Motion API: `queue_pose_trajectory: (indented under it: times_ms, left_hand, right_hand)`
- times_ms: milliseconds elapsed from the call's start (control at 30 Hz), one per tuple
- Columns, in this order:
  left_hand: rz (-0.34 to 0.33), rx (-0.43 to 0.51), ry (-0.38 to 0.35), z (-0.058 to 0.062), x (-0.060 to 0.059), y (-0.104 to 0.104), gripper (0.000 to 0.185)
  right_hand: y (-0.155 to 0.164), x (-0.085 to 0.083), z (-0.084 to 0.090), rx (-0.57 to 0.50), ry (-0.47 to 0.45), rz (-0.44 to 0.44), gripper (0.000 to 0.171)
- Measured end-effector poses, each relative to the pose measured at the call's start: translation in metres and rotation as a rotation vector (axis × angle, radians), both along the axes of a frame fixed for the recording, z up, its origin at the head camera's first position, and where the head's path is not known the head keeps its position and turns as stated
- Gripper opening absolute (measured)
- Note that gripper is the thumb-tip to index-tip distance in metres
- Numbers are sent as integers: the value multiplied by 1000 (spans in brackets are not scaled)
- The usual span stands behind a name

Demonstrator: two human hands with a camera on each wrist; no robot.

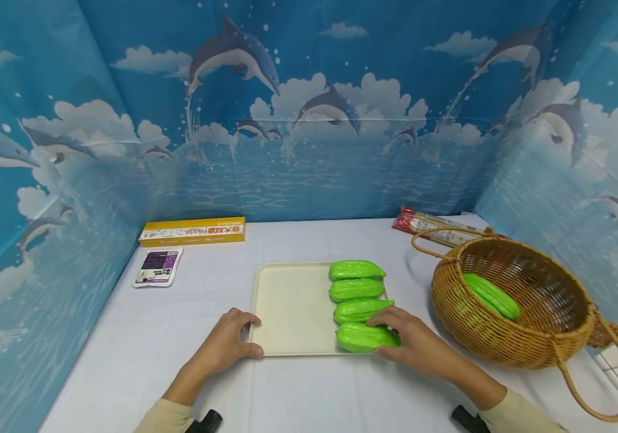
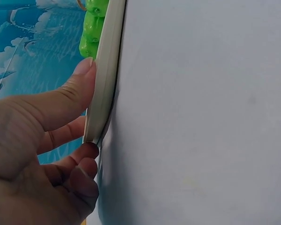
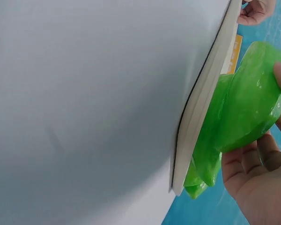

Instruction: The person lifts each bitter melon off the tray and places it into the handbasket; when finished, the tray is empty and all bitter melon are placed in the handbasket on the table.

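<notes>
Four glossy, ridged, bright-green gourd-like vegetables (image 1: 356, 290) lie crosswise in a column along the right side of a shallow cream rectangular tray (image 1: 292, 307), near-parallel and close together, left half of the tray bare; I'd guess that spacing saves room. My right hand (image 1: 422, 343) has the nearest vegetable (image 1: 367, 337) by its right end, thumb on the near side, fingers curled on the far side, spread only as wide as its girth. Holding it by the end probably lets me set its angle without bumping the next one. Can't tell whether its underside bears fully on the tray. My left hand (image 1: 227, 340) has the tray's near left corner, thumb at the near edge, index on the left edge, lower fingers curled in; likely to stop it sliding. One more green vegetable (image 1: 490, 296) sits inside the round brown woven basket (image 1: 463, 325) at my right, presumably parked within easy reach of that hand. Yellow-and-white oblong carton (image 1: 192, 232) and flat white-and-purple packet (image 1: 158, 267) lie back left, long red-and-clear packet (image 1: 438, 227) back right behind the basket handle, all apart from the tray, seemingly out of the way.
</notes>
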State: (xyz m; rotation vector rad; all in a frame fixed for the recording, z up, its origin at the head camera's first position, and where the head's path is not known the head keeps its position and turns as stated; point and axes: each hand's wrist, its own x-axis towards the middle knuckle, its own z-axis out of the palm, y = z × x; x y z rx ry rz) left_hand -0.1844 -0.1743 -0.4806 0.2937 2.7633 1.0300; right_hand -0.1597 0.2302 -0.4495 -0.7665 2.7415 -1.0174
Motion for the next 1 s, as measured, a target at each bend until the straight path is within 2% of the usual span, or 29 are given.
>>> queue_pose_trajectory:
  times_ms: [167, 467, 600, 867, 1000]
  left_hand:
    - [-4, 20, -1, -3, 2, 1, 53]
    - [12, 23, 12, 0, 2, 1, 51]
    - [12, 25, 8, 0, 2, 1, 51]
    - [10, 37, 3, -1, 2, 1, 50]
    - [12, 38, 4, -1, 1, 1, 50]
  right_hand:
    - [5, 0, 1, -57, -78, 25, 42]
    - [5, -1, 14, -137, -142, 43, 40]
    - [5, 2, 28, -159, -152, 51, 38]
    - [13, 10, 60, -186, -75, 58, 34]
    - [19, 15, 78, -206, -90, 37, 35]
